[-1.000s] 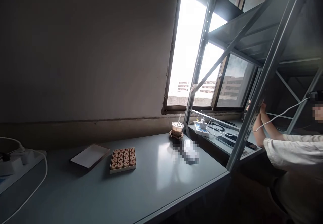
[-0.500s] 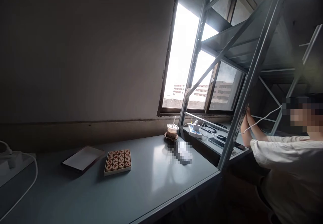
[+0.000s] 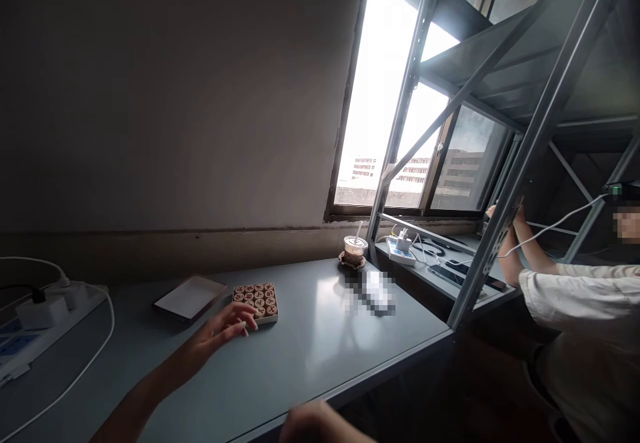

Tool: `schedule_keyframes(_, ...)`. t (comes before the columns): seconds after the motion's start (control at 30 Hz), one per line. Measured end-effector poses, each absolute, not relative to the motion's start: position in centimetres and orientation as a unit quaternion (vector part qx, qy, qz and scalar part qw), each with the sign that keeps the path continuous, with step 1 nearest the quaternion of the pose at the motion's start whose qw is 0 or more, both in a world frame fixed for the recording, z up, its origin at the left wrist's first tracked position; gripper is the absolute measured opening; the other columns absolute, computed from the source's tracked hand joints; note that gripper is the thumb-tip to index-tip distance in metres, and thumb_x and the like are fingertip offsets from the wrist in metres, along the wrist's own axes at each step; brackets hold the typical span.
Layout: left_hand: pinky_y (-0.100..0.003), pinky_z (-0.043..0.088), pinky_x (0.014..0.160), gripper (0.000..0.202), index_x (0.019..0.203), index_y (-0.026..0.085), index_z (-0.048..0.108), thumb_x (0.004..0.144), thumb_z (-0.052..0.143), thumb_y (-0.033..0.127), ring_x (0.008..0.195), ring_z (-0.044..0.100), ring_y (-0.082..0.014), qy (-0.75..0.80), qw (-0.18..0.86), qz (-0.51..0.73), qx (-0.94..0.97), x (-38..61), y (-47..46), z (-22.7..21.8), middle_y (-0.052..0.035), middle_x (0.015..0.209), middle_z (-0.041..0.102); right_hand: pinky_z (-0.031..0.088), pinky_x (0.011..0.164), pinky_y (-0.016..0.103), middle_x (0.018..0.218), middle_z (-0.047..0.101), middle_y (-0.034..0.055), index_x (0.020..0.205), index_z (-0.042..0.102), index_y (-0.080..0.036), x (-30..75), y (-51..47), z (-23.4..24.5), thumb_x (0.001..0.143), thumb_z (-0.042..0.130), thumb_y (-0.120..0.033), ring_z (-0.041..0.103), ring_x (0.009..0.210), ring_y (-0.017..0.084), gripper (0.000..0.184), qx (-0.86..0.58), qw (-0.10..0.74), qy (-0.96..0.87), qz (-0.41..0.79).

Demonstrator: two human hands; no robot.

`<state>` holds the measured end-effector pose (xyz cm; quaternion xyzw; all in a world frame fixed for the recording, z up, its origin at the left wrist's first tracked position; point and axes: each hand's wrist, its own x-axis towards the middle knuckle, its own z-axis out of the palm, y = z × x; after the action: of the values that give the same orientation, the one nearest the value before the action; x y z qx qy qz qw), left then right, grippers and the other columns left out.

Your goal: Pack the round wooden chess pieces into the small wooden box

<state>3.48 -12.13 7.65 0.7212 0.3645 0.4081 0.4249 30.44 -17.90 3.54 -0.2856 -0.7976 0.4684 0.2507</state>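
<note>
An open box of Chinese chess pieces (image 3: 255, 296) sits on the grey table, the round wooden discs packed in rows with red characters facing up. My left hand (image 3: 227, 326) reaches over the box's near left corner. Its fingers are apart and hold nothing; whether they touch the pieces I cannot tell. Just left of the box lies the box lid (image 3: 193, 296), its pale inside facing up. At the bottom edge of the view, by the table's front edge, my right hand (image 3: 320, 423) shows only in part and blurred, with its fingers hidden.
A lidded drink cup (image 3: 355, 250) with a straw stands at the table's far right, near a blurred-out item (image 3: 377, 291). A power strip (image 3: 45, 323) with a white cable lies left. Metal shelving (image 3: 480, 276) rises at right, where another person (image 3: 575, 303) raises both arms.
Both my hands have come into view, the left one reaching to the chess box. The view has turned slightly left, so the table's things appear further right.
</note>
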Motion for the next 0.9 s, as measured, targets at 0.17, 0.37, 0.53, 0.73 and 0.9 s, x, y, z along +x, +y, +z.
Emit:
schedule_keyframes(0.17, -0.037, 0.045, 0.094, 0.030, 0.098, 0.023, 0.063, 0.085, 0.045, 0.043, 0.109, 0.055, -0.0244, 0.509, 0.129, 0.516, 0.677, 1.5, -7.2, 6.1, -0.0081, 0.111, 0.062, 0.048, 0.080, 0.032, 0.092, 0.073, 0.0053, 0.089, 0.072, -0.020, 25.9, -5.4, 5.5, 0.086, 0.056, -0.040, 0.065, 0.087, 0.019, 0.026, -0.335, 0.420, -0.748, 0.390)
schedule_keyframes(0.37, -0.022, 0.035, 0.042, 0.027, 0.074, 0.019, 0.053, 0.079, 0.033, 0.037, 0.038, 0.042, -0.0109, 0.589, 0.293, 0.431, 0.618, -4.2, -3.1, 5.1, 0.0020, 0.051, 0.052, 0.046, 0.090, 0.039, 0.103, 0.070, 0.0113, 0.091, 0.070, -0.018, 22.0, 5.3, 3.3, 0.078, 0.058, -0.046, 0.063, 0.098, 0.025, 0.033, -0.419, 0.452, -0.690, 0.380)
schedule_keyframes(0.53, -0.022, 0.036, 0.038, 0.026, 0.075, 0.016, 0.056, 0.078, 0.041, 0.037, 0.033, 0.048, -0.0127, 0.619, 0.353, 0.361, 0.602, -4.9, -1.9, 3.3, 0.0005, 0.045, 0.055, 0.049, 0.087, 0.041, 0.103, 0.070, 0.0138, 0.094, 0.072, -0.017, 22.0, 7.5, 0.8, 0.076, 0.055, -0.054, 0.064, 0.099, 0.028, 0.045, -0.404, 0.428, -0.705, 0.396)
schedule_keyframes(0.73, -0.032, 0.053, 0.067, 0.037, 0.102, 0.015, 0.066, 0.083, 0.039, 0.032, 0.069, 0.067, -0.0200, 0.618, 0.215, 0.423, 0.627, -2.4, 1.1, 0.5, -0.0106, 0.089, 0.072, 0.051, 0.085, 0.037, 0.110, 0.067, 0.0109, 0.103, 0.072, -0.020, 22.5, 8.3, -0.7, 0.078, 0.059, -0.044, 0.064, 0.094, 0.023, 0.037, -0.398, 0.398, -0.739, 0.371)
schedule_keyframes(0.9, -0.038, 0.045, 0.099, 0.044, 0.111, 0.011, 0.066, 0.083, 0.036, 0.026, 0.114, 0.060, -0.0247, 0.631, 0.207, 0.431, 0.612, -1.6, 3.6, -0.3, -0.0140, 0.126, 0.062, 0.050, 0.083, 0.033, 0.106, 0.066, 0.0087, 0.099, 0.073, -0.021, 22.4, 8.7, -1.0, 0.080, 0.059, -0.033, 0.063, 0.095, 0.022, 0.027, -0.401, 0.379, -0.759, 0.346)
